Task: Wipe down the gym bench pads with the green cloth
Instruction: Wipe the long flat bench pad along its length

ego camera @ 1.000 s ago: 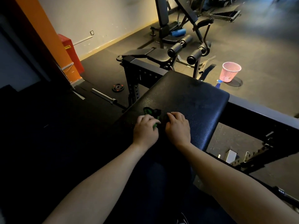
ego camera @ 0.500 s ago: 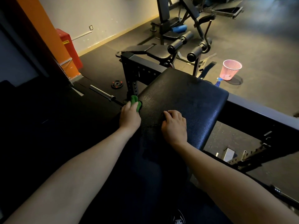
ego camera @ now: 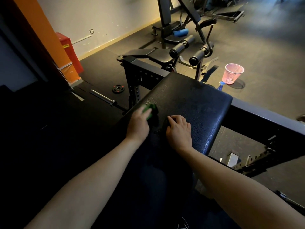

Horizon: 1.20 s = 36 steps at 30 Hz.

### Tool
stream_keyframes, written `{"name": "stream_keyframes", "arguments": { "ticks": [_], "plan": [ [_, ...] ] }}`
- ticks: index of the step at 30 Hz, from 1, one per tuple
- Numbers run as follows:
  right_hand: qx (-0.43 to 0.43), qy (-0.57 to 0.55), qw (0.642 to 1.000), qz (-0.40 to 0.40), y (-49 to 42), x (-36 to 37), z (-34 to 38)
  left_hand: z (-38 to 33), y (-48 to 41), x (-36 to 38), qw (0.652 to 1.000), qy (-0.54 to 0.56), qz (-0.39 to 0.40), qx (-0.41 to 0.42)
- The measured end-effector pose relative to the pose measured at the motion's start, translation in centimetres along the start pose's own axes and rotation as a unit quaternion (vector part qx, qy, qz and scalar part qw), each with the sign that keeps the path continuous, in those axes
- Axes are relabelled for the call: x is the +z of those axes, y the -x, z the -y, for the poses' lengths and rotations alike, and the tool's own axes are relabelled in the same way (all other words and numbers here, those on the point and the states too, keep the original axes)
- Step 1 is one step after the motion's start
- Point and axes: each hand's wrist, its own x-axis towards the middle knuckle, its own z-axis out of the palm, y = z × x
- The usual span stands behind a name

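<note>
Gripping green cloth [ego camera: 151, 109] against bench pad [ego camera: 194, 100], left hand [ego camera: 137, 125]; right hand [ego camera: 179, 131] rests loose-fingered on pad.

Wears dark blue trousers [ego camera: 155, 179] and a dark shoe [ego camera: 182, 224] with pale marks. Shows forearms bare above left hand [ego camera: 137, 125] and right hand [ego camera: 179, 133].

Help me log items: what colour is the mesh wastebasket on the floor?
The wastebasket is pink; head view shows it best.

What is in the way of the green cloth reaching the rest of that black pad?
Only the right hand, which rests on the pad just right of the cloth held by the left hand. Nothing visible lies on the pad farther ahead.
</note>
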Motion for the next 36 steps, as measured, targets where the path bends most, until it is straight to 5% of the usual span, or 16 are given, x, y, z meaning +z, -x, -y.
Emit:
{"name": "stream_keyframes", "arguments": {
  "ticks": [2,6,20,27,36],
  "plan": [
    [-0.008,0.009,1.0,0.007,0.0,0.0,0.0,1.2,-2.1,-0.5,0.997,0.001,-0.021,-0.068],
    [-0.011,0.005,1.0,0.004,0.0,0.0,-0.2,2.4,-4.5,-0.4,0.99,0.013,0.055,-0.128],
    [-0.002,-0.021,1.0,-0.017,0.0,0.4,-0.1,-1.7,1.5,1.1,0.985,0.055,0.108,0.127],
    [-0.001,-0.005,1.0,-0.003,0.0,0.3,-0.1,0.6,-1.5,0.0,0.997,0.005,0.055,-0.055],
    [-0.001,-0.014,1.0,0.01,0.0,-0.3,0.0,-2.3,0.2,0.7,0.998,-0.024,0.066,0.006]
  ]
}}
